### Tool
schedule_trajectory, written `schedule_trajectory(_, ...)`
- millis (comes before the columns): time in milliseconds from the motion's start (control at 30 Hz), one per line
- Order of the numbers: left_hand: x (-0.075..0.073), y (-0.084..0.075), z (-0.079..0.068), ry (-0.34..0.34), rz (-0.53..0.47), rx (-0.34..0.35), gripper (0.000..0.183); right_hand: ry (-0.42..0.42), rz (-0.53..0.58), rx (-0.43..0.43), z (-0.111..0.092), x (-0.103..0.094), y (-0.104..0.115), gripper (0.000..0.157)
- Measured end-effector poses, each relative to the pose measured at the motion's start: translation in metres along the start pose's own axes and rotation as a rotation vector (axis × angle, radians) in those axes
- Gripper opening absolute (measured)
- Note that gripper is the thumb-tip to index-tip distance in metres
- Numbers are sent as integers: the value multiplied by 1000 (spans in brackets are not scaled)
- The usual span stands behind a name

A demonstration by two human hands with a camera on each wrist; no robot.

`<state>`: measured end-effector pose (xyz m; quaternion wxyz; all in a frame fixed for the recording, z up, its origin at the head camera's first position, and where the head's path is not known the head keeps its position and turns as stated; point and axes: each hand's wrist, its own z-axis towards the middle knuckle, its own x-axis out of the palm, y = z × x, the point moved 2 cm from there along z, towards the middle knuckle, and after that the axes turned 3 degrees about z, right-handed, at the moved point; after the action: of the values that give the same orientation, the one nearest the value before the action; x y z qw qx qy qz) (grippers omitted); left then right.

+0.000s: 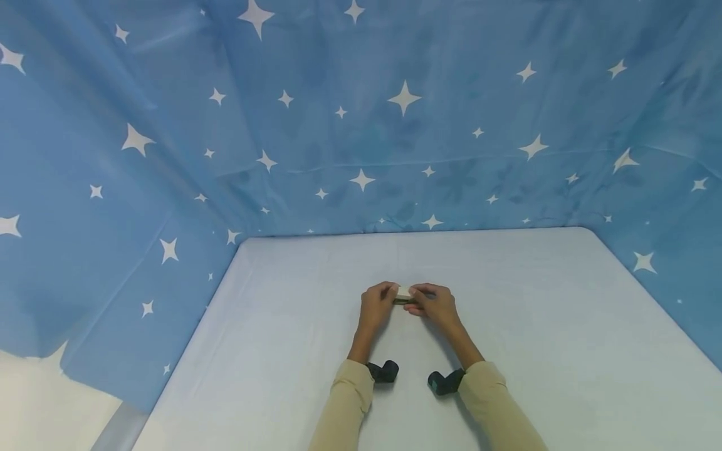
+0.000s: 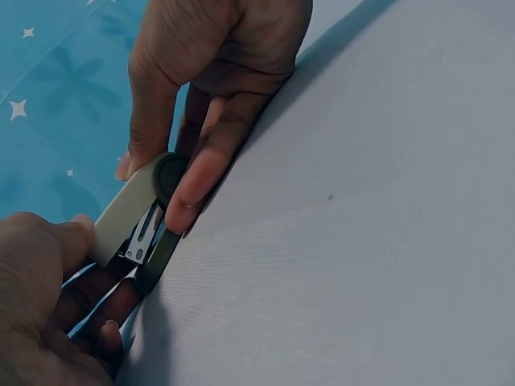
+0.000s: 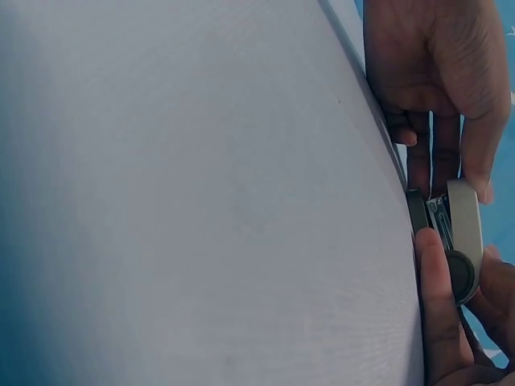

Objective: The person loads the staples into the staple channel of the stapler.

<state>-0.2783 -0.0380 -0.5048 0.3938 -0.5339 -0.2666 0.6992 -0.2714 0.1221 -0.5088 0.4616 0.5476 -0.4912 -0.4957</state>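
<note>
A small stapler (image 1: 403,292) with a cream top arm and a dark green base is held between both hands, close over the white tabletop. My left hand (image 1: 376,307) grips its round hinge end, thumb on the cream arm and a finger along the base. At the other end, my right hand (image 1: 440,307) pinches the stapler, thumb on the cream arm and fingers under the base. In the left wrist view the arms of the stapler (image 2: 121,217) stand apart, and the metal staple channel (image 2: 142,237) shows between them. Fingers partly hide the base.
The white-covered table (image 1: 541,313) spreads around the hands. Blue curtains (image 1: 451,75) with white stars border its far edge and sides. Black wrist-worn cameras sit at the left cuff (image 1: 385,371) and the right cuff (image 1: 444,381).
</note>
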Motion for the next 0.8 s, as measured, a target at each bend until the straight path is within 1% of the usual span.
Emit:
schedule_trajectory(100,1,0,2,13,-3,-3,29,1,20,-12,0,-1,1,39)
schedule_trajectory(200,-1,-1,3,33,-5,-39,27,8,35,-12,0,0,1,38)
schedule_trajectory(300,-2,-1,1,37,8,-48,25,8,41,-14,-1,2,-1,37)
schedule_trajectory(500,1,-3,-1,41,10,-39,24,-44,20,-38,-4,2,-4,32)
schedule_trajectory(700,2,-7,4,11,8,-22,25,-58,-36,-103,-2,-2,3,35)
schedule_trajectory(800,3,-9,7,13,13,-11,29,-66,-30,-107,0,-4,6,36)
